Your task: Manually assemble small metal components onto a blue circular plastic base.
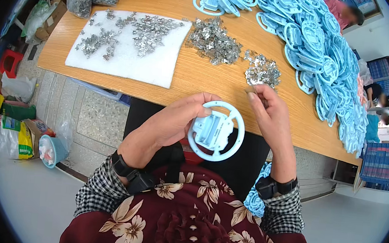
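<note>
One round, pale-blue plastic wheel [212, 132] is gripped by the left hand [181, 113]; the right hand [271, 113], near small silver metal pieces [262, 73], pinches narrowly — contents unclear.

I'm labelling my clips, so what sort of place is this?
Probably an assembly workshop: light-blue plastic wheels are heaped on a wooden table, small metal pieces lie in piles, and the left hand holds one similar wheel.
</note>
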Demonstrator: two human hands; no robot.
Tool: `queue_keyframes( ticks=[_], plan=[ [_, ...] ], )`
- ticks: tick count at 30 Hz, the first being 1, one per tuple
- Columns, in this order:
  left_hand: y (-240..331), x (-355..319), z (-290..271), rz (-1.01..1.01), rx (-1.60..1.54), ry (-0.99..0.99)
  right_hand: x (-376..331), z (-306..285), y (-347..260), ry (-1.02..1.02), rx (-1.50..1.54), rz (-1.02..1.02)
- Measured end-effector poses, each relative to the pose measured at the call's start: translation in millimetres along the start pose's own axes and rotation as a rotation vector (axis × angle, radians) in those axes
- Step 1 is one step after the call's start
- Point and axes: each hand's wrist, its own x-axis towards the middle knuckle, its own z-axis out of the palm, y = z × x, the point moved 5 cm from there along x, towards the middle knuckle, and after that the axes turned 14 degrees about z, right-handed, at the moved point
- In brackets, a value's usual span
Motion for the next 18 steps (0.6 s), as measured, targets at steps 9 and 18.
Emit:
queue_keyframes(
  ticks=[9, 18],
  plan=[
    [11, -18, -17, 0.049, 0.051, 0.058, 60, 46, -60, 0.108, -0.421, -0.197],
    [12, -21, -26, 0.062, 0.096, 0.078, 57, 51, -56, -0.039, -0.533, -0.116]
  ],
)
